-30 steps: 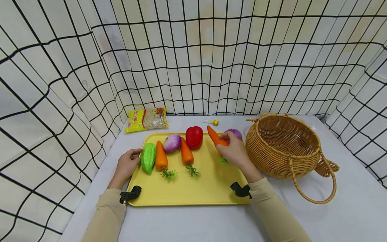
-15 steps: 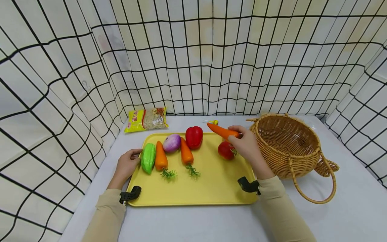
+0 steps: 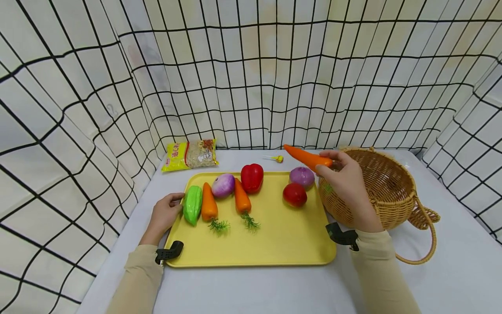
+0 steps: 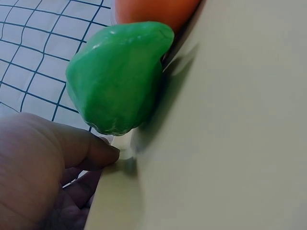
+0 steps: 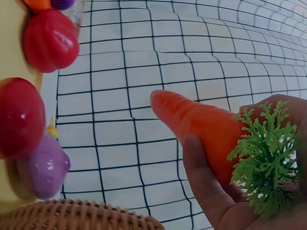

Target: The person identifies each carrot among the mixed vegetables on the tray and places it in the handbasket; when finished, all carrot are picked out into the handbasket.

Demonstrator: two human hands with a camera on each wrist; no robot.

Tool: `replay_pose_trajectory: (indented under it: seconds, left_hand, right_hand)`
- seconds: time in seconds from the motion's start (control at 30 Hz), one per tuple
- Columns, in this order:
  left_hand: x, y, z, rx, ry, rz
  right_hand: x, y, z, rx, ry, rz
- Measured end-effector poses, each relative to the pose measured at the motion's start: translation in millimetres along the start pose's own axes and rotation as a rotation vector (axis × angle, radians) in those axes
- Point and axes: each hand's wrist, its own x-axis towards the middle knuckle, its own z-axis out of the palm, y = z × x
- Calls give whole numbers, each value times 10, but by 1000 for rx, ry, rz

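Note:
My right hand [image 3: 347, 183] pinches an orange carrot [image 3: 303, 157] between thumb and fingers, above the tray's right edge and the basket's near-left side. In the right wrist view the carrot [image 5: 206, 129] points away from the palm, its green leaves [image 5: 266, 158] hanging over the hand [image 5: 216, 201]. My left hand [image 3: 165, 214] pinches the left rim of the yellow tray [image 3: 251, 265], beside a green pepper [image 3: 192, 206]. The left wrist view shows the thumb of that hand [image 4: 43, 167] on the rim, just below the pepper [image 4: 117, 79].
On the tray lie two carrots [image 3: 209, 203], [image 3: 242, 198], two purple onions [image 3: 223, 185], [image 3: 302, 176], a red pepper [image 3: 252, 178] and a tomato [image 3: 294, 195]. Behind it are a yellow food bag [image 3: 189, 155] and a lollipop [image 3: 279, 158]. A wicker basket [image 3: 392, 213] stands right; netting surrounds the table.
My right hand has carried the carrot right, from over the tray to beside the basket opening, uncovering the tomato and the right onion. My left hand has stayed at the rim.

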Motion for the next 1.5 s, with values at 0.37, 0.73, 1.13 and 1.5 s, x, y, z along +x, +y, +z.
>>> replay_pose_trajectory:
  seconds: [0.37,0.73,1.13,1.5]
  left_hand:
    - [3,4,1,-6,12,-8]
    - [-2,-4,24,-17,1,-19]
    - [11,-42,6,-7,21,-11]
    - [1,-8,8,-18,19,-5]
  right_hand:
    - [-35,-61,-266,78,63,36]
    - [-81,35,-504,226,89,43]
    - [-68,136,-1040,149,-8,94]
    - [47,455,-1658,125,-152,172]
